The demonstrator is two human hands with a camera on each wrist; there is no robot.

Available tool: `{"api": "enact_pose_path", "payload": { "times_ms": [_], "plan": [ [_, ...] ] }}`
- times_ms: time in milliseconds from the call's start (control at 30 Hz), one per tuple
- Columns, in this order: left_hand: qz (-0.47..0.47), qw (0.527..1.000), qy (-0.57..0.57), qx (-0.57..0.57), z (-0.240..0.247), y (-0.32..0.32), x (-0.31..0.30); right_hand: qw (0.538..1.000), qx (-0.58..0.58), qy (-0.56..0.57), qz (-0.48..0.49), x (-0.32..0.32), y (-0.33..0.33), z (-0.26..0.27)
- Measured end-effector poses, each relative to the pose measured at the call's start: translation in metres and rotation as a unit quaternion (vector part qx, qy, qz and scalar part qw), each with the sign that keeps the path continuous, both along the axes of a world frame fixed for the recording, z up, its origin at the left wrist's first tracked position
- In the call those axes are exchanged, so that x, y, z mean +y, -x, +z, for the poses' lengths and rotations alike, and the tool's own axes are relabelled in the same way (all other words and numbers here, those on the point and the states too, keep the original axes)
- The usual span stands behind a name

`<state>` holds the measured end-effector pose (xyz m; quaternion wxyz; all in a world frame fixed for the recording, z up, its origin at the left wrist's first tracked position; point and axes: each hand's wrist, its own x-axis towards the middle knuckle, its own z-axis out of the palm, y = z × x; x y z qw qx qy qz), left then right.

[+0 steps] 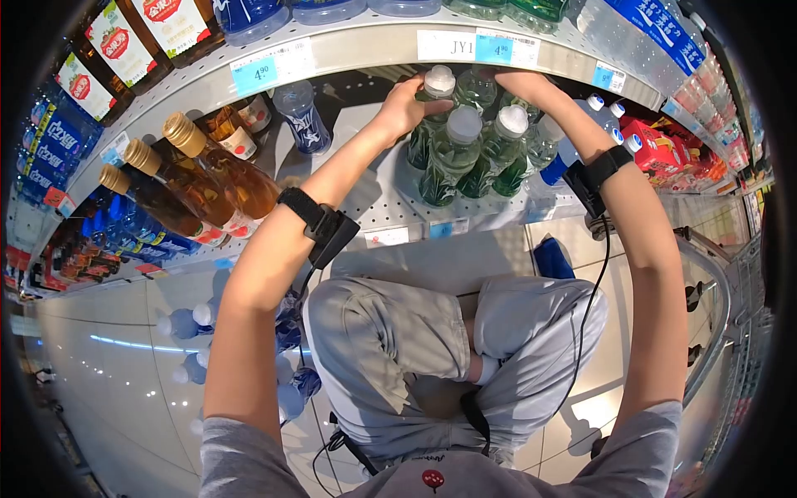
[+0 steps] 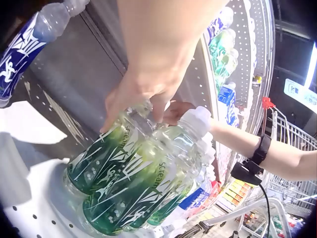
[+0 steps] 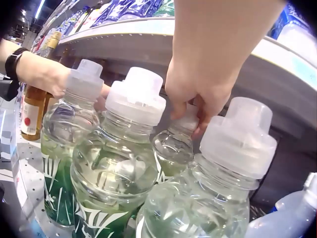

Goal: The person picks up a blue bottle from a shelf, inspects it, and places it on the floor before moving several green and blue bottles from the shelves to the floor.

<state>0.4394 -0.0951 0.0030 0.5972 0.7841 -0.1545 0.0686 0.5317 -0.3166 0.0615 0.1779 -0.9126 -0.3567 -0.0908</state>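
Clear drink bottles with green labels and white sports caps [image 1: 463, 124] stand in a tight cluster on the lower shelf. At the back left of this group, my left hand [image 1: 404, 108] grips one bottle [image 2: 99, 161] around its top, thumb and fingers on either side. My right hand [image 3: 200, 94] reaches in behind the front bottles [image 3: 119, 163] and pinches the cap of a rear bottle [image 3: 173, 148]. In the head view the shelf above partly hides the right hand's fingers. Both held bottles stand upright among the others.
A blue-labelled bottle [image 1: 303, 120] stands left of the cluster, with gold-capped amber bottles [image 1: 212, 162] further left. The upper shelf's edge [image 1: 365, 56] overhangs my hands. Several bottles [image 1: 199, 319] are on the floor at left; a shopping cart [image 1: 718, 307] is at right.
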Motion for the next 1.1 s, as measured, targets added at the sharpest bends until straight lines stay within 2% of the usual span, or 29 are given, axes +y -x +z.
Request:
{"api": "enact_pose_path", "payload": {
  "times_ms": [33, 133, 167, 267, 433, 600, 633, 733, 767, 900, 1000, 1033, 1100],
  "plan": [
    [-0.002, 0.999, 0.019, 0.027, -0.003, -0.003, -0.001, 0.998, 0.048, -0.029, 0.024, 0.002, 0.005, 0.003],
    [0.023, 0.997, -0.008, 0.071, 0.002, 0.002, 0.000, 0.996, 0.085, 0.035, -0.018, 0.007, 0.030, 0.022],
    [0.024, 0.997, -0.006, 0.076, 0.006, 0.004, 0.000, 0.999, 0.033, 0.013, -0.010, 0.003, 0.026, 0.011],
    [0.022, 0.995, -0.005, 0.096, 0.010, 0.009, 0.000, 1.000, -0.012, 0.018, 0.007, 0.002, 0.042, 0.016],
    [0.010, 0.990, -0.020, 0.143, 0.025, 0.022, -0.003, 0.994, 0.042, -0.051, 0.085, -0.008, 0.033, 0.012],
    [0.033, 0.988, 0.044, 0.142, 0.029, 0.026, -0.011, 0.997, -0.032, -0.051, 0.055, -0.002, 0.028, 0.004],
    [0.035, 0.990, 0.016, 0.133, 0.021, 0.018, -0.008, 0.996, -0.037, -0.052, 0.058, -0.001, 0.028, 0.004],
    [-0.003, 0.995, 0.035, 0.097, 0.016, 0.013, -0.010, 0.998, -0.036, -0.020, 0.038, 0.003, 0.029, 0.005],
    [0.014, 0.990, 0.032, 0.135, 0.017, 0.013, -0.011, 0.998, -0.047, -0.016, 0.040, 0.004, 0.031, 0.006],
    [0.048, 0.989, -0.008, 0.137, 0.020, 0.016, -0.012, 0.998, -0.060, 0.015, -0.005, 0.005, 0.042, 0.012],
    [0.070, 0.989, -0.054, 0.122, 0.021, 0.018, -0.006, 0.999, -0.044, -0.020, 0.020, 0.002, 0.041, 0.011],
    [0.076, 0.989, -0.073, 0.108, 0.022, 0.020, -0.004, 0.999, -0.020, 0.016, 0.025, 0.003, 0.036, 0.011],
    [0.069, 0.985, -0.118, 0.102, 0.029, 0.023, 0.002, 0.997, -0.044, -0.057, 0.037, 0.004, 0.039, 0.007]
  ]
}}
